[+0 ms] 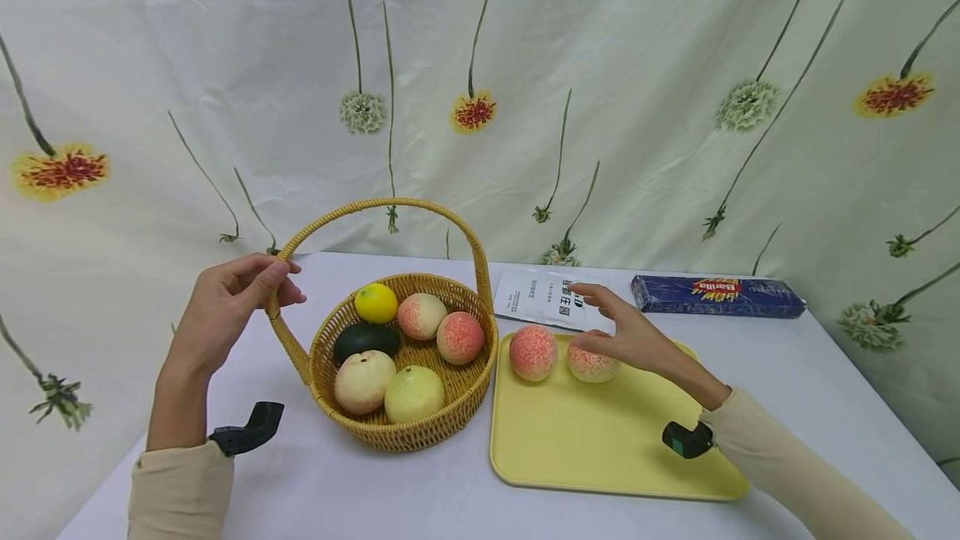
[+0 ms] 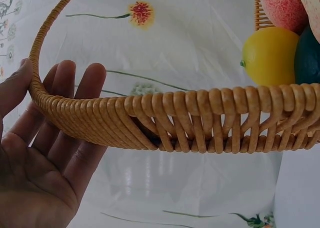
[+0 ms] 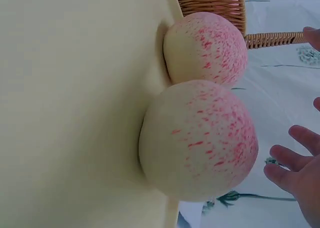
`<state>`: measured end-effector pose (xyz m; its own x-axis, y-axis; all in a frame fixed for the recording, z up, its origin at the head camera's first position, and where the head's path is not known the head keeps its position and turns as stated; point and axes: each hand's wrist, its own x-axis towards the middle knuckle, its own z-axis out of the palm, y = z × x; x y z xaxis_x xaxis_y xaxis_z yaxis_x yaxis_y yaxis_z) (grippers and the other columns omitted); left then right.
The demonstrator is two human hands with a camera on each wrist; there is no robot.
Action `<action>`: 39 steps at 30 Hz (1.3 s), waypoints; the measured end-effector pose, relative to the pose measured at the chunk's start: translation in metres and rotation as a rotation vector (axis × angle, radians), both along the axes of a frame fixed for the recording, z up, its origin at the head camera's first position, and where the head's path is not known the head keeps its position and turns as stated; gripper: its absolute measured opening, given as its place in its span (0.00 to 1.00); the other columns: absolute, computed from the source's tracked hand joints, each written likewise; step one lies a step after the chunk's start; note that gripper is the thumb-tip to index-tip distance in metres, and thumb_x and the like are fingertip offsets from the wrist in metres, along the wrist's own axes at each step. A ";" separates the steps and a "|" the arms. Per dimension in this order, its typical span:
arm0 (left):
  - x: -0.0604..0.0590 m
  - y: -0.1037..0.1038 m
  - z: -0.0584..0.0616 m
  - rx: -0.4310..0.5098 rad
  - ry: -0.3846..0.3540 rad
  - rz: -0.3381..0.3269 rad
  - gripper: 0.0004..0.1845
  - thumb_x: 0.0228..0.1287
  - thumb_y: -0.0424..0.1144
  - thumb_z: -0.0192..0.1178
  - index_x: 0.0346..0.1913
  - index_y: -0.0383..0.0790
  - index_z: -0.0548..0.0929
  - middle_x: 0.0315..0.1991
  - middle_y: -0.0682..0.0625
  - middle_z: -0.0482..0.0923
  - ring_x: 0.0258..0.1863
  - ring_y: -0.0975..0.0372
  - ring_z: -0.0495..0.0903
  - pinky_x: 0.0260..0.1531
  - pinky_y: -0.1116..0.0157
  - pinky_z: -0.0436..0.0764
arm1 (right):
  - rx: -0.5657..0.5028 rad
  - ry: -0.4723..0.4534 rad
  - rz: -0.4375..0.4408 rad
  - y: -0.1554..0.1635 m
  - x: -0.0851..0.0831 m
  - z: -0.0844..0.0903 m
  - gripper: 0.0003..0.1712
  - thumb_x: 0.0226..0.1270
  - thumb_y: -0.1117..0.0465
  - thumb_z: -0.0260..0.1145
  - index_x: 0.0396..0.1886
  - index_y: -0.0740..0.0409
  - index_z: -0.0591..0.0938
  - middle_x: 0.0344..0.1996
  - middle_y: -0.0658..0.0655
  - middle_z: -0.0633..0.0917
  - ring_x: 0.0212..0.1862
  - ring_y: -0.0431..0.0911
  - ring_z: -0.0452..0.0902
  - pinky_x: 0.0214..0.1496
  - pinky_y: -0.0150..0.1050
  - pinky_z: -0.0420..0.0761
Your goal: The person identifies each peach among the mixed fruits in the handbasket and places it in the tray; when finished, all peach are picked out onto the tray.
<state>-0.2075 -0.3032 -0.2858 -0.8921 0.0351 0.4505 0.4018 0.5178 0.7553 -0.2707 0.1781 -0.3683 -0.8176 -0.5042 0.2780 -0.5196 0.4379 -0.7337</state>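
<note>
Here the two peaches lie side by side on the yellow tray (image 1: pixel 600 440); the right-hand peach (image 1: pixel 591 362) sits just under the right hand (image 1: pixel 630 332), whose fingers are spread and relaxed, gripping nothing. The left hand (image 1: pixel 225 307) curls thumb and fingers round the wicker basket (image 1: pixel 405 427) handle. Basket and tray stand on a white table (image 1: pixel 825 373) before a flowered curtain (image 1: pixel 600 65).

White table (image 1: pixel 375 482), flower-printed cloth backdrop (image 1: pixel 637 65), soft even light
</note>
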 end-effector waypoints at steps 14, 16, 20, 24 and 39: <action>-0.001 0.000 0.000 -0.001 0.004 -0.008 0.14 0.73 0.41 0.52 0.45 0.32 0.79 0.27 0.49 0.84 0.32 0.62 0.85 0.40 0.75 0.77 | 0.031 0.027 0.066 -0.032 0.001 0.013 0.43 0.61 0.59 0.70 0.73 0.50 0.60 0.72 0.58 0.60 0.72 0.60 0.55 0.69 0.59 0.57; -0.001 0.000 0.000 -0.003 0.002 -0.006 0.14 0.73 0.41 0.52 0.46 0.32 0.79 0.27 0.49 0.84 0.32 0.62 0.85 0.40 0.75 0.77 | 0.032 0.031 0.076 -0.034 0.001 0.014 0.43 0.61 0.58 0.69 0.73 0.49 0.60 0.71 0.58 0.61 0.71 0.61 0.56 0.69 0.60 0.58; 0.000 0.000 0.000 -0.009 0.000 0.001 0.14 0.73 0.41 0.52 0.46 0.32 0.79 0.27 0.49 0.84 0.32 0.63 0.85 0.40 0.75 0.77 | 0.020 0.033 0.109 -0.039 0.001 0.016 0.43 0.61 0.56 0.69 0.73 0.49 0.60 0.71 0.58 0.61 0.71 0.61 0.57 0.69 0.60 0.59; 0.000 0.000 -0.001 -0.012 0.002 0.005 0.14 0.73 0.41 0.52 0.46 0.32 0.79 0.27 0.48 0.84 0.32 0.63 0.85 0.40 0.75 0.77 | 0.008 0.048 0.140 -0.046 0.001 0.018 0.43 0.61 0.54 0.70 0.72 0.51 0.61 0.71 0.58 0.62 0.71 0.61 0.57 0.68 0.60 0.60; 0.000 0.000 -0.001 -0.006 0.007 -0.007 0.13 0.73 0.40 0.52 0.45 0.32 0.79 0.28 0.46 0.84 0.32 0.62 0.85 0.41 0.75 0.76 | 0.005 0.072 0.216 -0.073 0.001 0.018 0.44 0.59 0.56 0.72 0.72 0.54 0.60 0.69 0.58 0.65 0.70 0.55 0.61 0.68 0.55 0.63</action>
